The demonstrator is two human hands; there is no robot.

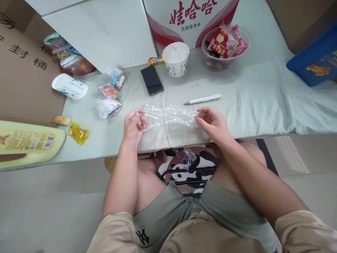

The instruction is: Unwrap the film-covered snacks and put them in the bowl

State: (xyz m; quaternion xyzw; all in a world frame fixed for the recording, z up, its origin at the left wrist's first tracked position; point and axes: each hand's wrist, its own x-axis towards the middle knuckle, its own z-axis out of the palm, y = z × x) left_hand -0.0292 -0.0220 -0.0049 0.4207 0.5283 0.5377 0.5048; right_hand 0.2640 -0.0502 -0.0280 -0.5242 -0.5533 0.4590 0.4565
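A clear, crinkled plastic wrapper (171, 116) stretches between my two hands, just above the cloth near the table's front edge. My left hand (135, 124) pinches its left end with curled fingers. At the other end, the thumb and fingers of my right hand (212, 121) close on the plastic. A white utility knife or pen (202, 99) lies just behind the wrapper, closest to my right hand. Behind it are a dark phone (152, 80) and a paper cup (176, 59) with clear plastic inside.
A clear bowl (246, 38) of red and pink packets stands at the back. Small wrapped snacks (107, 91), a tipped paper cup (70, 86) and a yellow wrapper (79, 133) lie left. A yellow jug (56, 142) and a blue container (313, 56) flank the table.
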